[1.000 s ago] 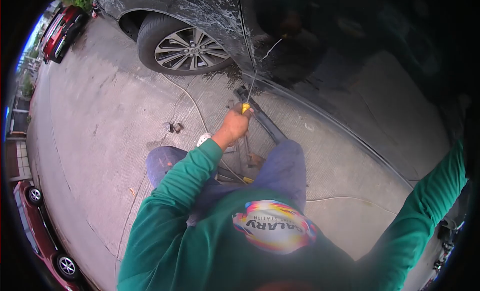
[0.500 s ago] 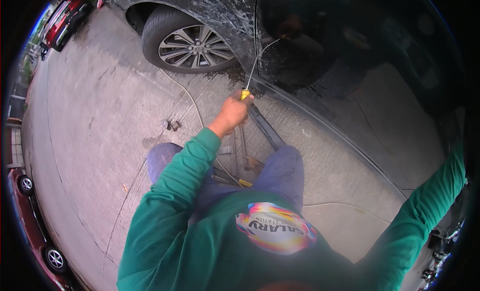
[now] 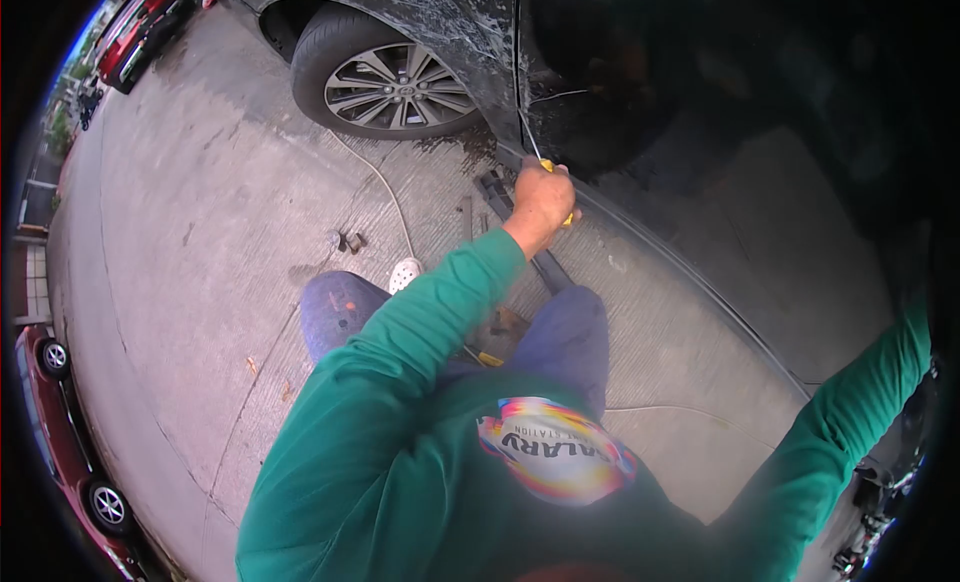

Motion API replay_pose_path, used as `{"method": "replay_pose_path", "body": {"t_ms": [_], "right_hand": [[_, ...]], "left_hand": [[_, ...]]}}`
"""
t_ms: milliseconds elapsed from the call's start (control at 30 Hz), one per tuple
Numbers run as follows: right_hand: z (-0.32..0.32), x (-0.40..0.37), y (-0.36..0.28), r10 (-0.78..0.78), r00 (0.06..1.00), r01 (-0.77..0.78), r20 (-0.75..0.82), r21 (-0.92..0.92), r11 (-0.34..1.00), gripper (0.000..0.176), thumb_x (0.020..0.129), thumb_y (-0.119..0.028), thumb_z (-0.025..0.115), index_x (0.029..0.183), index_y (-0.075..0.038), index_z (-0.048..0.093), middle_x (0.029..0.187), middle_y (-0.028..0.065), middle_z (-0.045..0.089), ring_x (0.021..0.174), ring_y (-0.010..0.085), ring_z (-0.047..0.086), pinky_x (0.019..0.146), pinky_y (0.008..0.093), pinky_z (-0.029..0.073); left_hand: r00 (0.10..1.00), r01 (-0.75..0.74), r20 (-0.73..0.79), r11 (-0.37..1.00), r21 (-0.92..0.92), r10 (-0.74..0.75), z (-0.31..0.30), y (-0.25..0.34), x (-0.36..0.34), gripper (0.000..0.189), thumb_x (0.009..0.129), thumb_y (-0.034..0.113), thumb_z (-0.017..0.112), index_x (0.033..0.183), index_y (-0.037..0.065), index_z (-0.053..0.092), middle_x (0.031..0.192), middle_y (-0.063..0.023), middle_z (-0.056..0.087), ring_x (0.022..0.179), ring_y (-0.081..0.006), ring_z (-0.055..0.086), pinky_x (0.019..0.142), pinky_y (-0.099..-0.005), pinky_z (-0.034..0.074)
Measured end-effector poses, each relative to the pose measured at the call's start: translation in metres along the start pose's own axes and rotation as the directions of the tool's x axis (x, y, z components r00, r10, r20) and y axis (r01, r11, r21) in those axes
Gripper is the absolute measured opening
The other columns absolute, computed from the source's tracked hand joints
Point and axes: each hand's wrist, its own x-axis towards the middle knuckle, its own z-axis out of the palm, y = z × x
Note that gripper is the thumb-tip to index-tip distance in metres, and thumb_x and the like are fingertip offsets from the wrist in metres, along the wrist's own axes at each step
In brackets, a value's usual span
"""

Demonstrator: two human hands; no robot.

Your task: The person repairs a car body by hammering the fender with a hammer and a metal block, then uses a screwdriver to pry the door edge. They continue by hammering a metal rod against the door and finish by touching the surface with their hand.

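1. Yellow-handled tool (image 3: 546, 165): in left hand (image 3: 545, 195), just outside the dark car door (image 3: 690, 182), near its front lower corner. Thin shaft angles up toward the door seam; can't tell if the tip touches.
2. Left fingers: closed around the handle. Most of the handle is hidden in the fist, yellow showing at both ends.
3. Right hand: out of sight. Right sleeve (image 3: 850, 422) runs into the dark right edge; finger state can't be told.
4. Pale line (image 3: 560, 95) on door: scratch, reflection or something else, unclear.
5. Wheel (image 3: 402, 87): top tucked under the fender.
6. Black bar (image 3: 495, 190) on the ground, partly behind hand and forearm.
7. White perforated shoe (image 3: 404, 274): part covered by left sleeve (image 3: 440, 302).
8. Small parts (image 3: 347, 242) on concrete, too small to identify.
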Motion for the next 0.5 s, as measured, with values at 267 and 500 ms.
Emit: {"method": "replay_pose_path", "body": {"t_ms": [267, 500], "right_hand": [[0.047, -0.004, 0.065, -0.415, 0.904, 0.421, -0.098, 0.36, 0.833, 0.058, 0.114, -0.046, 0.042, 0.137, 0.002, 0.066, 0.13, 0.0236, 0.071, 0.122, 0.0381, 0.069, 0.106, 0.0506, 0.053], [0.003, -0.026, 0.004, 0.06, 0.944, -0.002, -0.325, 0.175, 0.985, 0.057, 0.097, -0.048, 0.064, 0.127, -0.001, 0.073, 0.147, 0.0256, 0.063, 0.14, 0.0428, 0.054, 0.125, 0.0612, 0.029]], "left_hand": [[0.982, -0.04, 0.189, 0.98, 0.194, 0.003, -0.099, 0.006, 0.016, 0.02, 0.106, 0.021, 0.067, 0.116, 0.005, 0.064, 0.075, -0.0039, 0.058, 0.045, -0.017, 0.055, 0.038, -0.0335, 0.04], [0.987, 0.058, 0.135, 0.981, 0.183, -0.083, -0.03, -0.017, 0.051, 0.011, 0.108, 0.022, 0.055, 0.11, 0.012, 0.057, 0.071, -0.004, 0.055, 0.049, -0.0213, 0.057, 0.039, -0.0346, 0.046]]}}
